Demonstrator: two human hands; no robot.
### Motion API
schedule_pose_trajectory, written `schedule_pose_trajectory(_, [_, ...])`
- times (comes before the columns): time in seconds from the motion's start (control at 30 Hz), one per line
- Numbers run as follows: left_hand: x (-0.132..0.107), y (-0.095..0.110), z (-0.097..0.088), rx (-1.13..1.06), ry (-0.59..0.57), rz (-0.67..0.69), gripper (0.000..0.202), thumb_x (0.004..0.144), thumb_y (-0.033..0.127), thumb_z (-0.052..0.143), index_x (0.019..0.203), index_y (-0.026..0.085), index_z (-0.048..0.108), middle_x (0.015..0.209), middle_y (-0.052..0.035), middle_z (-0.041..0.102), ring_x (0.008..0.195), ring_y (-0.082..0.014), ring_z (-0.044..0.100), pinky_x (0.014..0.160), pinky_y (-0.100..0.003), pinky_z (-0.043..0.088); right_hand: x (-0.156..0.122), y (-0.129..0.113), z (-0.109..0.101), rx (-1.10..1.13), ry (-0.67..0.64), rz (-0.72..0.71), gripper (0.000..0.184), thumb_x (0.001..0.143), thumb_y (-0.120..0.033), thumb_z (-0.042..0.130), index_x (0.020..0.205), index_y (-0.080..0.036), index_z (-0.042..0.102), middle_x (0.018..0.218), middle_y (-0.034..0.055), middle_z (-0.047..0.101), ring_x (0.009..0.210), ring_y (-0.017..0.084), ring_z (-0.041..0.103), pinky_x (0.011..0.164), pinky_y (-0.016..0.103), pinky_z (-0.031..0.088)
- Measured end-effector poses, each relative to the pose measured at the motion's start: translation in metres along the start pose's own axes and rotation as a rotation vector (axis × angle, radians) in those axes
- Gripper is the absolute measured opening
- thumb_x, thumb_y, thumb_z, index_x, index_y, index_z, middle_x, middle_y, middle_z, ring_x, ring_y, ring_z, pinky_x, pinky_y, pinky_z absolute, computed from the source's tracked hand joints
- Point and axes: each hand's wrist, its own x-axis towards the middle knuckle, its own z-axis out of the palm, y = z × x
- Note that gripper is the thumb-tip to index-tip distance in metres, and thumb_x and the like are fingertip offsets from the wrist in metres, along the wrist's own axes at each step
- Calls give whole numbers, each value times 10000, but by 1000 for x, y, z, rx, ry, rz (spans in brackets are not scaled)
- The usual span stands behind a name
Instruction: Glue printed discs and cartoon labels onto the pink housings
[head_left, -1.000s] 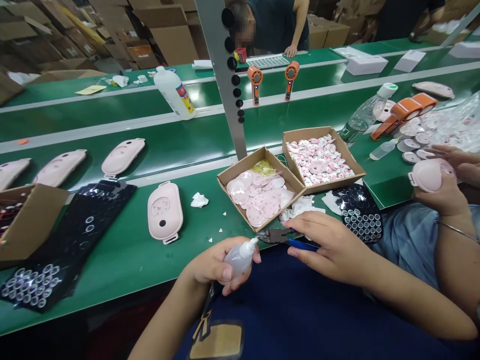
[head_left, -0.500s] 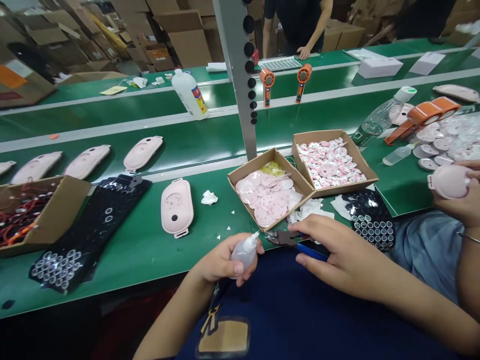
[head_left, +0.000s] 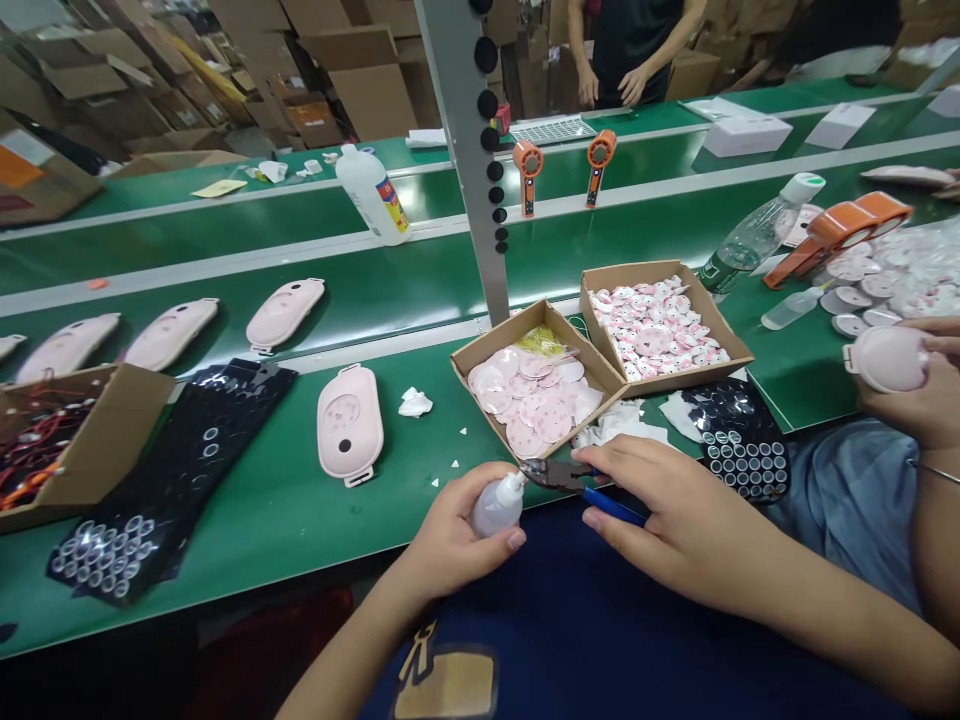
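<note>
My left hand [head_left: 461, 535] is closed around a small translucent squeeze bottle [head_left: 496, 508], its white nozzle tilted up to the right. In my right hand [head_left: 660, 510] are blue-handled cutting pliers [head_left: 611, 504], and their jaws meet the bottle's nozzle tip. Whether the jaws are fully closed on the tip I cannot tell. Just beyond my hands stands a cardboard box of pink round discs [head_left: 536, 395]. A pink oval casing [head_left: 349, 424] lies on the green bench to the left, near a crumpled white tissue [head_left: 415, 402] and several tiny white scraps.
A box of pink-and-white pieces [head_left: 656, 325] sits behind right. A metal post [head_left: 469, 150] rises ahead. Black sheets with clear rings [head_left: 112, 550] and a box of wires [head_left: 75, 430] are at left. At right, another person's hand [head_left: 919, 400] holds a pink round part.
The pliers' jaws have come against the bottle's nozzle. My left hand has turned the bottle slightly, its thumb now lower. Across the bench, a person's hands have drawn back from the tabletop.
</note>
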Motion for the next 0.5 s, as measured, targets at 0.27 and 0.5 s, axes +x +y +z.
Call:
schedule_pose_trajectory(0.27, [0, 7, -1, 433, 207, 114, 316, 794, 364, 737, 1059, 208, 663, 791, -41, 702, 655, -214, 639, 668, -330, 508, 3, 1, 0, -24, 44, -41, 349, 949, -274, 530, 1257, -134, 618, 1081, 148, 719, 969, 267, 696, 854, 455, 597])
schedule_pose_trajectory(0.5, [0, 12, -8, 465, 206, 147, 318, 780, 354, 754, 1053, 210, 678, 969, -84, 739, 777, -246, 673, 701, -328, 506, 5, 4, -3, -11, 126, -116, 290, 938, -245, 549, 1196, -139, 632, 1045, 130, 733, 939, 241, 704, 830, 400, 601])
